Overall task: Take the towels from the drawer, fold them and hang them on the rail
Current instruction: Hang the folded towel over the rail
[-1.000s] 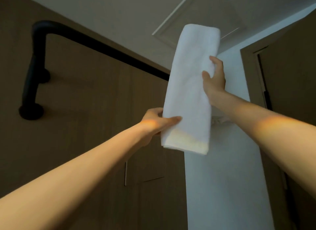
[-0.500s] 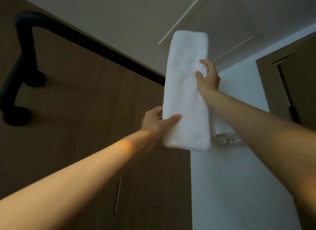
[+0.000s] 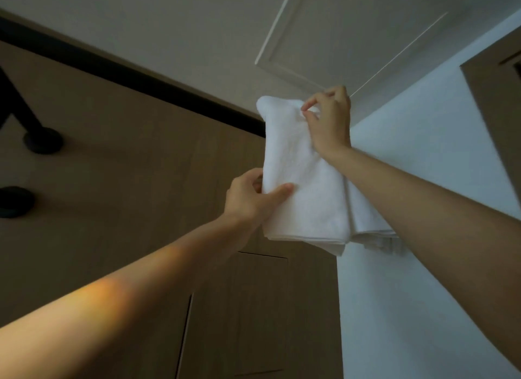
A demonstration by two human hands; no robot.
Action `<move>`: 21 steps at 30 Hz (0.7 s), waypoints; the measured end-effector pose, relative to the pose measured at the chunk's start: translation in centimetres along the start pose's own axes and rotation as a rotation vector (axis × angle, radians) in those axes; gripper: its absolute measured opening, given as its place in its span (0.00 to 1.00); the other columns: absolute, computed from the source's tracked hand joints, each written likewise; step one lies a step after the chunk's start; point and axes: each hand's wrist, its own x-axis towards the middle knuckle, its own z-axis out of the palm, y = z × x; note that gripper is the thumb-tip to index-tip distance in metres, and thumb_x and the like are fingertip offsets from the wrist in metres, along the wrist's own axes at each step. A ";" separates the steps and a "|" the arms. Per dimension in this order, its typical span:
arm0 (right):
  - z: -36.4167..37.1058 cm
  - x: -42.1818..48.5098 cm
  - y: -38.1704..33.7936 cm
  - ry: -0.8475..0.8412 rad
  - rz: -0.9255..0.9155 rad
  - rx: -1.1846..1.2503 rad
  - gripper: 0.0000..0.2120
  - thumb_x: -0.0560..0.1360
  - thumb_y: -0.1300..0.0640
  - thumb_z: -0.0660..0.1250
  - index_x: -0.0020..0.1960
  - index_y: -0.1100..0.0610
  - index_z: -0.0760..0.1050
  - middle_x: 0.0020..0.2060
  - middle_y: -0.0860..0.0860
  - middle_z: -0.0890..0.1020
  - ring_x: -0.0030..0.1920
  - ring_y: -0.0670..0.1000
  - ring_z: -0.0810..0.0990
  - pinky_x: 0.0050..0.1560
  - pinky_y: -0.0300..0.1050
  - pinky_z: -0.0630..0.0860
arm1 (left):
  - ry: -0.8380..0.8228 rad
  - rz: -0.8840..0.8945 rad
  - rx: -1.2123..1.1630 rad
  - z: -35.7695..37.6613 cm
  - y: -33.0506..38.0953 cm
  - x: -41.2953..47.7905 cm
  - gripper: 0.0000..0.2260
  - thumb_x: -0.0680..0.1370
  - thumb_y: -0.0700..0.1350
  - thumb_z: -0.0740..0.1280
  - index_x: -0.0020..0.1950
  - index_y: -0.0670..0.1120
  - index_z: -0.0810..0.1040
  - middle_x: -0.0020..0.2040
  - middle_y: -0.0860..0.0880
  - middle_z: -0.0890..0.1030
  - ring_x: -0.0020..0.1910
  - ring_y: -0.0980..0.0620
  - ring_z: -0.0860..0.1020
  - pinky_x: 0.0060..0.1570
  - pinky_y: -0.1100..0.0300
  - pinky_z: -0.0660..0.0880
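Your left hand (image 3: 251, 199) grips the folded white towel (image 3: 301, 186) at its lower left edge, with the thumb flat across the front and the fingers curled behind. Your right hand (image 3: 329, 119) pinches the top fold between thumb and forefinger, the other fingers curled.

The towel hangs upright in the corner where the wood-panelled wall (image 3: 127, 203) meets the white wall (image 3: 423, 265), its top close under the ceiling (image 3: 169, 26). The black rail (image 3: 141, 79) runs in from the left and vanishes behind the towel's upper left edge. You cannot tell whether the cloth lies over it.

Left of the towel a long stretch of rail shows, above its round wall mounts (image 3: 42, 141). The frame cuts off the left one.

A second white towel (image 3: 372, 226) hangs just behind on the right, largely hidden by your right forearm.
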 end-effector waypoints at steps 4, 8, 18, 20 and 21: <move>-0.2 -1.8 -1.8 -0.038 -0.093 -0.015 0.15 0.81 0.49 0.58 0.45 0.59 0.76 0.40 0.54 0.80 0.43 0.57 0.78 0.45 0.48 0.69 | 0.071 0.064 0.080 -0.1 -0.8 -0.7 0.19 0.71 0.52 0.75 0.58 0.47 0.79 0.50 0.51 0.83 0.47 0.55 0.82 0.46 0.59 0.81; -0.4 -3.2 -3.3 -0.276 -0.188 -0.095 0.22 0.81 0.37 0.49 0.58 0.50 0.74 0.51 0.52 0.82 0.52 0.57 0.78 0.50 0.48 0.67 | 0.103 0.086 0.093 -0.9 -0.4 -0.3 0.18 0.71 0.53 0.75 0.57 0.47 0.79 0.49 0.51 0.83 0.46 0.55 0.82 0.42 0.61 0.81; -0.8 -3.5 -3.6 -0.364 -0.175 -0.022 0.26 0.78 0.32 0.48 0.65 0.47 0.69 0.58 0.48 0.79 0.57 0.54 0.77 0.63 0.58 0.68 | 0.025 -0.086 0.116 -3.1 -1.6 2.5 0.35 0.76 0.55 0.68 0.77 0.54 0.53 0.73 0.45 0.64 0.70 0.47 0.67 0.66 0.49 0.69; -0.9 -3.5 -3.5 -0.387 -0.164 -0.004 0.26 0.77 0.31 0.50 0.65 0.47 0.69 0.58 0.47 0.79 0.57 0.53 0.77 0.64 0.57 0.68 | -0.079 -0.080 0.109 -2.3 -1.6 2.7 0.41 0.74 0.46 0.72 0.78 0.53 0.50 0.71 0.46 0.68 0.68 0.48 0.70 0.66 0.50 0.69; -1.0 -3.4 -3.5 -0.400 -0.157 0.004 0.27 0.77 0.31 0.51 0.65 0.46 0.69 0.58 0.47 0.79 0.58 0.52 0.76 0.64 0.56 0.68 | -0.078 -0.057 0.136 -2.1 -1.6 2.8 0.38 0.73 0.44 0.73 0.77 0.50 0.54 0.67 0.47 0.72 0.64 0.48 0.73 0.62 0.52 0.72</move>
